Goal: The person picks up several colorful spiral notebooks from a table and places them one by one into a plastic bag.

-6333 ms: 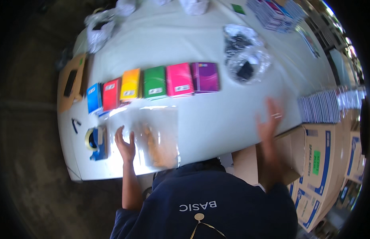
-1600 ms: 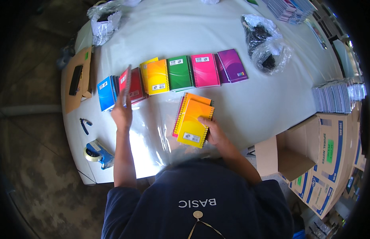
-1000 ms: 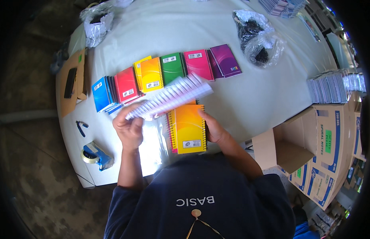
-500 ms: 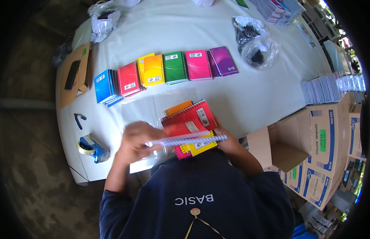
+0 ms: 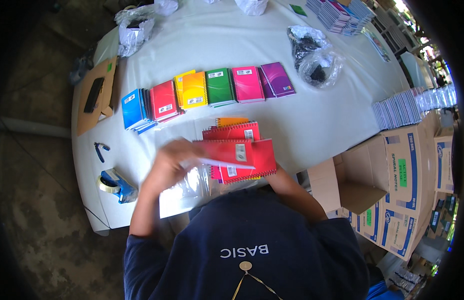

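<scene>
Head view: left grip [image 5: 172,162] clasps a red notebook [image 5: 223,150] jutting rightward over the stack [image 5: 265,154] the right grip [image 5: 282,180] holds.

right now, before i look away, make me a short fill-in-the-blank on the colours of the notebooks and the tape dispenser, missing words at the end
1. In the row of notebooks, the green stack lies between the yellow stack and the ____ stack.
2. The right end of that row is coloured ____.
3. The left hand holds a notebook with a ____ cover.
4. The tape dispenser has a ____ body.

Missing words: pink, purple, red, blue.
</scene>
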Available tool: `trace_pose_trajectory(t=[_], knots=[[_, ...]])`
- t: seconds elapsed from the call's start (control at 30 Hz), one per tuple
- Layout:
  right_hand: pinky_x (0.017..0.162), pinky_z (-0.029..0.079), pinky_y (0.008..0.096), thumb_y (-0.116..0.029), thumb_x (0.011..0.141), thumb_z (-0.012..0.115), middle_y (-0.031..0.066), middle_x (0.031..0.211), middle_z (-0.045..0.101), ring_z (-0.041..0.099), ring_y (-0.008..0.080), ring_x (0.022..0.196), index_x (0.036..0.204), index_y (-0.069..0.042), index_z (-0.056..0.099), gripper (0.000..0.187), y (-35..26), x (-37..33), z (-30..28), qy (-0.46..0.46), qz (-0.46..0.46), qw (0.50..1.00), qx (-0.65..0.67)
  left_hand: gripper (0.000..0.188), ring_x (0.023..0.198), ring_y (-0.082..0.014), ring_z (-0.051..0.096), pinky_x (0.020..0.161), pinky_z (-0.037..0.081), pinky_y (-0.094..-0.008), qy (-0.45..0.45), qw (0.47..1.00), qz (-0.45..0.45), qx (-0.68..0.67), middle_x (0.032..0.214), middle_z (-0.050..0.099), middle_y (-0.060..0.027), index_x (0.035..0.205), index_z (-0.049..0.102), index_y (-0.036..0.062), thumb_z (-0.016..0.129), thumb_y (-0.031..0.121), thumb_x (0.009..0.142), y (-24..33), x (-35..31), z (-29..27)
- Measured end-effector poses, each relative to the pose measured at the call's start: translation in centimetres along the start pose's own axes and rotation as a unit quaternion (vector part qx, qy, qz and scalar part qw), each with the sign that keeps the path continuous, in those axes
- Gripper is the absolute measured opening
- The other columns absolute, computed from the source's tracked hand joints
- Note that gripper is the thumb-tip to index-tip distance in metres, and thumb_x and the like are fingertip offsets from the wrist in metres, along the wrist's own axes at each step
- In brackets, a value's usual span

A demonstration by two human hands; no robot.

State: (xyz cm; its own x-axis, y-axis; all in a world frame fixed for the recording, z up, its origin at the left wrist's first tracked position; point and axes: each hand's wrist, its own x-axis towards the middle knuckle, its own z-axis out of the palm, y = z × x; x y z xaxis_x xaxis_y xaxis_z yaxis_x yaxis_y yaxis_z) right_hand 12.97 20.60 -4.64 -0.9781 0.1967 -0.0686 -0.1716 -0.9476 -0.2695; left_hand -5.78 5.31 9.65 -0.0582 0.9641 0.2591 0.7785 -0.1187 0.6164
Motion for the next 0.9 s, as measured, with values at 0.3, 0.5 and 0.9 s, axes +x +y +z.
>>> trace_pose_trajectory(t=[0.3,0.5,0.9], knots=[[0.090,0.051,0.0426,-0.038,0.097,0.041,0.0149,0.129,0.051,0.057,0.0282,0.110,0.134,-0.002,0.039,0.052,1.2,-0.7,-1.3,0.012,-0.022,0.999,-0.045,0.029,0.096,-0.0278,0.060,0.083,0.044,-0.0406,0.090,0.923,-0.255,0.273,0.108,0.063,-0.0105,0.102,0.067,0.0110,0.073,0.020,0.075,-17.7,-1.0,2.0],[0.092,0.049,0.0418,-0.044,0.097,0.036,0.0152,0.131,0.047,0.051,0.0275,0.118,0.136,-0.005,0.035,0.055,0.8,-1.3,-0.3,0.027,0.028,0.999,-0.023,0.060,0.106,-0.0313,0.051,0.093,0.037,-0.0429,0.057,0.996,-0.056,0.044,0.114,0.056,-0.0141,0.112,0.059,0.0068,0.079,0.040,0.066,0.5,1.7,6.1],[0.087,0.052,0.0379,-0.051,0.096,0.033,0.0157,0.122,0.053,0.059,0.0257,0.106,0.131,-0.005,0.040,0.059,5.1,-0.1,1.0,0.061,0.135,0.985,-0.089,0.045,0.100,-0.0290,0.053,0.082,0.043,-0.0420,0.001,0.966,-0.204,0.157,0.110,0.051,-0.0091,0.103,0.054,0.0098,0.074,0.036,0.073,2.4,-5.1,6.1]])
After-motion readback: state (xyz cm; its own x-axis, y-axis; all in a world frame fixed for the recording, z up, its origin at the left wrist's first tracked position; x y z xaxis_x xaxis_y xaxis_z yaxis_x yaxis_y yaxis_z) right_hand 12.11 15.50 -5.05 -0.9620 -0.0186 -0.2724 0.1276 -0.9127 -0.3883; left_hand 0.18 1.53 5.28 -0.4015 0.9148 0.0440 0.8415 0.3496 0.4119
